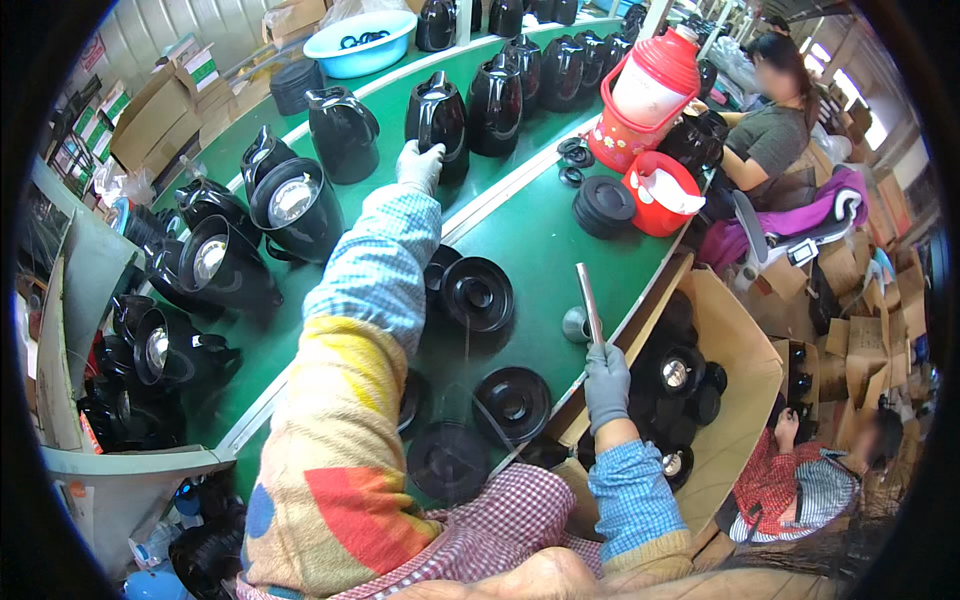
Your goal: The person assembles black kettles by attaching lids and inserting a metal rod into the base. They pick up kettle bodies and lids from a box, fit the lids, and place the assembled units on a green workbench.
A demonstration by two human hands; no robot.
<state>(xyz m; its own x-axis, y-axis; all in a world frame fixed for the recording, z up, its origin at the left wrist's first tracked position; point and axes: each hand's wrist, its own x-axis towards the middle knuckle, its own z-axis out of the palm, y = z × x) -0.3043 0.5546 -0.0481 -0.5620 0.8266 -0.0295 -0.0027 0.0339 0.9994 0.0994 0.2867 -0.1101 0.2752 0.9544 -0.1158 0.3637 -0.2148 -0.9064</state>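
My left hand [420, 167], in a pale glove, reaches across the green bench. Its fingers are closed on the lower handle side of a glossy black jug [438, 115] that stands upright in a row of similar jugs. My right hand [606, 385], in a grey glove, is wrapped round a straight silver metal rod [590, 300] that points up and away. Beside the rod sits a small grey cone-shaped piece [575, 324]; whether the two are joined I cannot tell. Nearer to me lie round black discs with raised rings [478, 294], [511, 404].
Several black jugs [222, 260] lie tilted on the left, silvery insides showing. A red flask [648, 85], red tub [663, 190] and stacked black discs [604, 205] stand right. A cardboard box [740, 370] adjoins the bench. A blue basin [360, 45] is behind; two people sit right.
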